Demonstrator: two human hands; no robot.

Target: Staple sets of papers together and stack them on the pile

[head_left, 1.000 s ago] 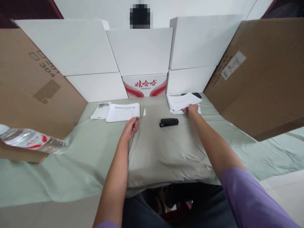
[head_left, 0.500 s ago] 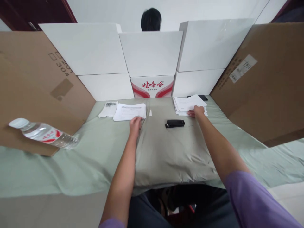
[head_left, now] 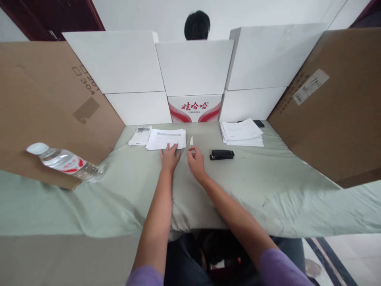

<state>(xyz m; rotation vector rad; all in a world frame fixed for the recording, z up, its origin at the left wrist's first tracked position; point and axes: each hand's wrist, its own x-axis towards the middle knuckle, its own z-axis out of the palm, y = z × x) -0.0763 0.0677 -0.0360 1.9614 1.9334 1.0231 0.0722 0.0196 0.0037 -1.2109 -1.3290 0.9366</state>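
Note:
My left hand [head_left: 170,158] rests with its fingers spread on the front edge of the left stack of printed paper sheets [head_left: 166,138]. Just right of that stack is my right hand [head_left: 196,163], its fingers curled in with nothing visible in them. A small white paper scrap [head_left: 191,140] lies on the cloth just beyond it. The black stapler [head_left: 222,154] lies to the right of my right hand, apart from it. Farther right is a second, uneven stack of paper sheets [head_left: 241,132], which neither hand touches.
A clear plastic bag with small dark items [head_left: 139,136] lies left of the left stack. A water bottle [head_left: 70,162] is at the left. A dark phone [head_left: 258,123] lies behind the right stack. White boxes [head_left: 195,68] and brown cardboard [head_left: 333,115] wall the table; a person's head [head_left: 197,26] shows behind.
My right hand has left the right paper stack and come left, past the stapler, near the left stack. My left hand's fingers have spread onto the left stack. The view has shifted slightly.

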